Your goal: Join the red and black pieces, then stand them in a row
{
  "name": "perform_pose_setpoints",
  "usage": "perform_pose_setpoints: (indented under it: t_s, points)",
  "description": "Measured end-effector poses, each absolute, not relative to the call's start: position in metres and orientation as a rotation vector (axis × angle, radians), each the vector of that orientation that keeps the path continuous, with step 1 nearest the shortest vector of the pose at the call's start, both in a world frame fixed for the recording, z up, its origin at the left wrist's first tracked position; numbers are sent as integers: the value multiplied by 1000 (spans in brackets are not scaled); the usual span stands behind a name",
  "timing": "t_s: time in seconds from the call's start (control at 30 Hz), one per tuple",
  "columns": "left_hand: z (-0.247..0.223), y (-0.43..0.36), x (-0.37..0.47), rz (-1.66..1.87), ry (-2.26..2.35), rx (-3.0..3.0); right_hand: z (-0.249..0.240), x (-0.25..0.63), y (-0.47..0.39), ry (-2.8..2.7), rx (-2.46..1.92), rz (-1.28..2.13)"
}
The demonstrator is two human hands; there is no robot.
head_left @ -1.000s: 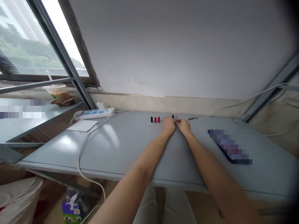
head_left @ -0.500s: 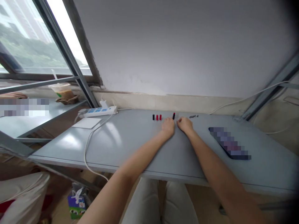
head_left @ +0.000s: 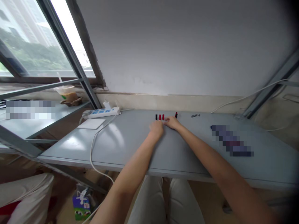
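On the grey desk (head_left: 130,149), a black cylinder (head_left: 156,117) and two red cylinders, one of them here (head_left: 160,117), stand in a short row. Just in front of that row is my left hand (head_left: 157,128), its fingers curled; whatever they hold is too small to make out. My right hand (head_left: 172,122) reaches in beside the right-hand red cylinder (head_left: 163,117), fingers bent together, their contents unclear. Behind my right hand stands a black cylinder with a red top (head_left: 176,115). Several small dark pieces (head_left: 195,116) lie further right.
A dark phone-like object (head_left: 231,141) lies at the right, blurred out. At the left are a white power strip (head_left: 102,112), a white square sheet (head_left: 91,123) and a white cable (head_left: 91,149). A cup (head_left: 67,92) stands on the neighbouring desk.
Both my hands have moved left, from beside the black and red piece to the row of cylinders. The view has shifted slightly. A person's hand at the far left is gone from view.
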State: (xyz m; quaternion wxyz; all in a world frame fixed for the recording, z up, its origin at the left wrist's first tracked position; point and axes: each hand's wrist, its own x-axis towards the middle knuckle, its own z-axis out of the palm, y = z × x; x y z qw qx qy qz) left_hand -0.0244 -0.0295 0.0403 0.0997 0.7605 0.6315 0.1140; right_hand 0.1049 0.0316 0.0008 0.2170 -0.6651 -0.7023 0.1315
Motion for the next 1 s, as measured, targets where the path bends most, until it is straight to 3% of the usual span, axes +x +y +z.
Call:
perform_pose_setpoints:
  t_s: [0.37, 0.57, 1.0]
  points:
    - [47, -32, -26, 268, 1976, 2245, -1, 89, 42, -1785, -1914, 339]
    - [52, -33, -21, 543, 1985, 2226, 3, 89, 27, -1802, -1865, 329]
    - [45, -28, -19, 691, 1740, 2445, 30, 113, -19, -2116, -1740, -101]
